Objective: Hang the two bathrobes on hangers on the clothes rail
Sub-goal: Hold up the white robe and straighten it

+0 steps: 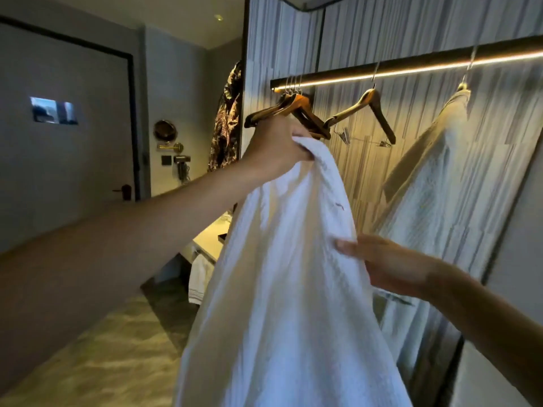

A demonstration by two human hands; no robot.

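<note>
A white bathrobe (282,274) hangs in front of me, bunched at its top in my left hand (276,151), which is raised just below a cluster of wooden hangers (293,111) at the left end of the lit clothes rail (411,69). My right hand (390,265) touches the robe's right edge lower down, thumb on the cloth. A single bare wooden hanger (368,113) with clips hangs at mid rail. Further right a second white bathrobe (440,183) hangs from the rail on its own hanger.
The rail runs along a striped wall panel (367,33). A patterned garment (227,118) hangs past the panel's left edge. Beyond are a vanity counter (210,233) with a towel below, a round mirror (165,130) and a door (64,127) at far left.
</note>
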